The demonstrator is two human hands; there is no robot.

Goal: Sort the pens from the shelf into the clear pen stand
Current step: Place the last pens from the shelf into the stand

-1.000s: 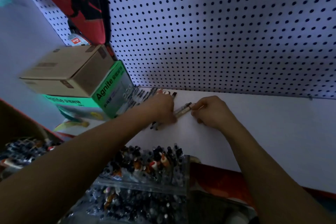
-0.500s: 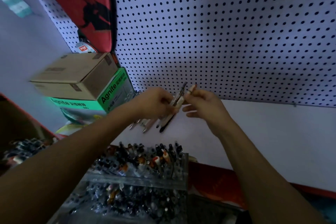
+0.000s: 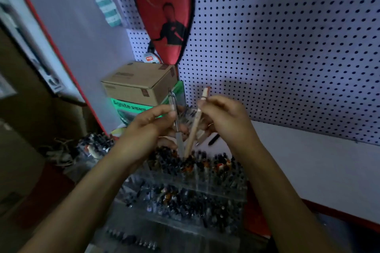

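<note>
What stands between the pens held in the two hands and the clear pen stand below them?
Nothing visible. The left hand holds a grey pen, the right hand a tan pen, tips just above the stand. Its slots already look crowded with pens.

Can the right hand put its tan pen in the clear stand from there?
Probably yes. The right hand holds the tan pen almost upright, its lower end just above the stand. Nothing lies between, though the slots there already look crowded with pens.
</note>
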